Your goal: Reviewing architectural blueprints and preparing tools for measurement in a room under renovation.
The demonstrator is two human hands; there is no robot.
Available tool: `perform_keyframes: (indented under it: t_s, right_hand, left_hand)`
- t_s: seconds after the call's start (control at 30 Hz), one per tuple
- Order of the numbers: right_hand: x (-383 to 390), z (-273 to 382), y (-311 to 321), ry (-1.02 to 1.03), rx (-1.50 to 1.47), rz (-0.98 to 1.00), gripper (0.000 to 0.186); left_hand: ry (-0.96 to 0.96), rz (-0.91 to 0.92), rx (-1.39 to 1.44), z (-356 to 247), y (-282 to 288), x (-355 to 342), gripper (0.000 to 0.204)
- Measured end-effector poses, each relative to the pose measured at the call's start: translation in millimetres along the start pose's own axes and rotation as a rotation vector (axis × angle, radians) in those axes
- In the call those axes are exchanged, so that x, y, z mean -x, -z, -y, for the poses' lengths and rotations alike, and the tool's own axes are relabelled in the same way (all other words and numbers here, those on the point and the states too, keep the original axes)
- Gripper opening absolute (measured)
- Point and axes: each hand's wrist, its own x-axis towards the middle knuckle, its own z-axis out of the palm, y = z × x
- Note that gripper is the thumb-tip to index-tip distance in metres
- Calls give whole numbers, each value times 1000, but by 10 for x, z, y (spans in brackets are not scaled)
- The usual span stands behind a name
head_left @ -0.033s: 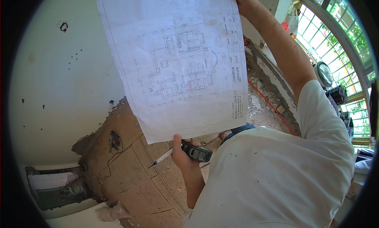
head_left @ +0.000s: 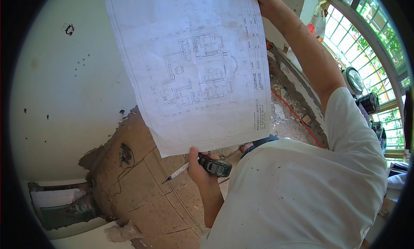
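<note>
A large creased white sheet with a printed floor plan (head_left: pixel 207 124) is held up in front of me, tilted. My left hand (head_left: pixel 199 169) pinches its lower edge, thumb on the printed side. The same hand also holds what looks like a dusty black tape measure (head_left: pixel 215 166) and a slim white pen (head_left: pixel 179 170), its dark tip pointing down and left. At the top of the view my right hand (head_left: pixel 265 1) grips the sheet's upper right edge. Its fingertips are partly cut off by the frame.
A bare, marked wall (head_left: pixel 77 89) stands at left, with wires (head_left: pixel 69 29) poking out. On the brown tiled floor (head_left: pixel 151 206) lies a dark thing with a cord (head_left: pixel 125 154). Rubble (head_left: pixel 280 113) and a red cable (head_left: pixel 295 115) lie near the barred window (head_left: pixel 349 33).
</note>
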Motion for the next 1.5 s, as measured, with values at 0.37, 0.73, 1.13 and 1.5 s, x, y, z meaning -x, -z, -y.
perform_keyframes:
  t_s: [0.37, 0.73, 1.13, 1.5]
  right_hand:
    - [31, 36, 105, 59, -73, 193, 27]
    - [63, 39, 11, 20, -48, 21, 27]
    - [40, 29, 16, 0, 2, -14, 29]
    - [66, 56, 0, 35, -43, 58, 31]
  left_hand:
    - [-9, -13, -20, -29, -44, 33, 18]
    - [-14, -18, -5, -30, -36, 34, 17]
    - [-7, 0, 14, -23, -29, 24, 15]
    - [7, -4, -4, -18, -36, 16, 16]
